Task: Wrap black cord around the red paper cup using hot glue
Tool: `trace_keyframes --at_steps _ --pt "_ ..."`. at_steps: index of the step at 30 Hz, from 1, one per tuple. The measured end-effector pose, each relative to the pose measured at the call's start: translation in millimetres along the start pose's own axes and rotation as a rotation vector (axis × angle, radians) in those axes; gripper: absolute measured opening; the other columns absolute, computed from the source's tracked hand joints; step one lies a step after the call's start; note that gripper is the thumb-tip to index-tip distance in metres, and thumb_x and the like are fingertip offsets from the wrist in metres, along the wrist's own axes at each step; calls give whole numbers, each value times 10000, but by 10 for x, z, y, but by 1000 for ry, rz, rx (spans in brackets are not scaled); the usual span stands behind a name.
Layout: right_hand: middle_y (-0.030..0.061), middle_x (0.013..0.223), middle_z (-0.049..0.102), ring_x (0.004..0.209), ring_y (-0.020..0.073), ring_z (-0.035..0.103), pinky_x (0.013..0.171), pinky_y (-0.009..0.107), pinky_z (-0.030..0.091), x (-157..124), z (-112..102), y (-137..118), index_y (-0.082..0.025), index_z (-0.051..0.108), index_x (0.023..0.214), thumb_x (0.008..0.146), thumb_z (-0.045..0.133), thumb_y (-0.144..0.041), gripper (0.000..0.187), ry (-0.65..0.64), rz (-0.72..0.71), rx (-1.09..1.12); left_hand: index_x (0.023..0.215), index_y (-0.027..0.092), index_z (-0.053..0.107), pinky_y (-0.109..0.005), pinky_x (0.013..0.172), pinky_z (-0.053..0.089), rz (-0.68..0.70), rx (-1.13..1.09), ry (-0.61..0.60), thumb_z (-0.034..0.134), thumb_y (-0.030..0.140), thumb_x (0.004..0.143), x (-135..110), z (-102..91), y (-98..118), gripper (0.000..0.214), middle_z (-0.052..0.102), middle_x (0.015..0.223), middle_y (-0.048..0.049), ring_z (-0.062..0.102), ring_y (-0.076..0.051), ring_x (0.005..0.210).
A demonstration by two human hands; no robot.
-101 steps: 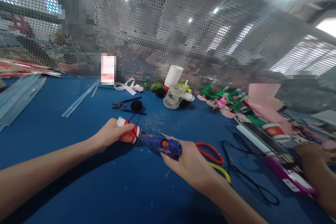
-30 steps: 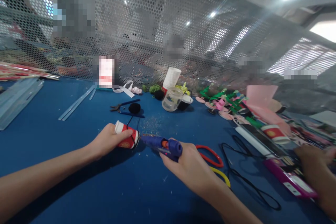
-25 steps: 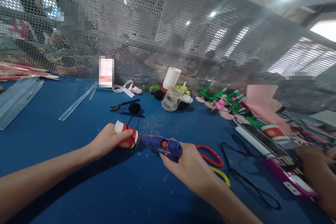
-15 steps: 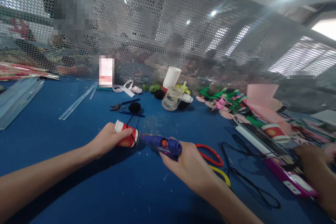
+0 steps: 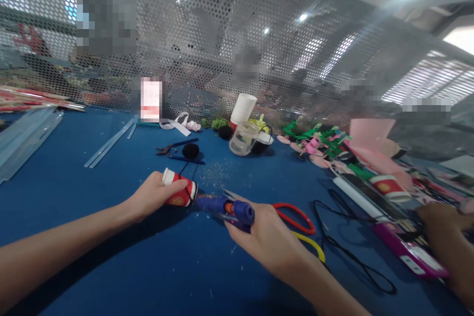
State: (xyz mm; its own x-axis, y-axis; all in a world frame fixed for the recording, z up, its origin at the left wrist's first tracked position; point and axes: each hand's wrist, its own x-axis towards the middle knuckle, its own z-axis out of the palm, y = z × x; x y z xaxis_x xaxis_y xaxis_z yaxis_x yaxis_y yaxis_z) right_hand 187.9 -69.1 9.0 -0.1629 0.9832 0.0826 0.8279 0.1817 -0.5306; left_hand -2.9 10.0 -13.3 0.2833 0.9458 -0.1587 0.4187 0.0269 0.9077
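Observation:
My left hand (image 5: 153,193) is closed around a small red and white paper cup (image 5: 179,192) lying on its side, its base toward the right. Black yarn runs round the base end and leads back to a black yarn ball (image 5: 190,151). In my right hand (image 5: 264,224) is a blue hot glue gun (image 5: 218,206), fingers wrapped round its handle. Its nozzle is at the base of the cup; whether it touches I cannot tell. Under the right hand lie scissors with a red loop (image 5: 296,217) and a yellow loop (image 5: 313,246), partly hidden.
Pliers (image 5: 174,147) lie beside the yarn ball. Behind are a clear plastic cup (image 5: 242,140) and stacked white cups (image 5: 244,107). A black cord (image 5: 355,256) and a purple power strip (image 5: 409,252) lie right, near another person's hand (image 5: 440,227). A perforated metal screen (image 5: 207,59) bounds the back.
The glue gun has dipped slightly and shifted a little left, showing more of the scissor blades behind it. My left hand and the cup are almost unmoved.

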Motion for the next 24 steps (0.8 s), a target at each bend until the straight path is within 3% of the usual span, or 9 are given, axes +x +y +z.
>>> trace_keyframes --at_steps 5,9,15,24 --pt "-34 489 434 432 72 358 403 185 284 22 -2 23 -171 397 521 667 438 -155 152 92 44 44 427 170 348 -206 410 169 39 42 -13 492 477 625 -12 -2 -14 393 290 426 64 231 -68 425" --pt "-43 464 389 405 60 312 371 181 262 51 -23 33 -172 371 517 682 438 -191 179 76 118 97 444 157 389 -205 411 196 104 91 -44 476 469 655 -16 13 -44 387 304 449 51 244 -71 442" --pt "-35 421 411 378 73 363 354 186 276 82 -23 37 -174 392 527 692 446 -252 190 33 221 136 485 136 471 -206 417 233 127 117 -50 465 472 672 -14 24 -83 385 352 459 34 287 -81 446" --pt "-26 450 442 388 74 403 355 180 294 110 31 122 -166 423 552 695 451 -288 189 39 208 168 468 138 459 -195 400 224 131 130 -39 469 481 665 -14 5 -83 396 352 440 41 284 -73 427"
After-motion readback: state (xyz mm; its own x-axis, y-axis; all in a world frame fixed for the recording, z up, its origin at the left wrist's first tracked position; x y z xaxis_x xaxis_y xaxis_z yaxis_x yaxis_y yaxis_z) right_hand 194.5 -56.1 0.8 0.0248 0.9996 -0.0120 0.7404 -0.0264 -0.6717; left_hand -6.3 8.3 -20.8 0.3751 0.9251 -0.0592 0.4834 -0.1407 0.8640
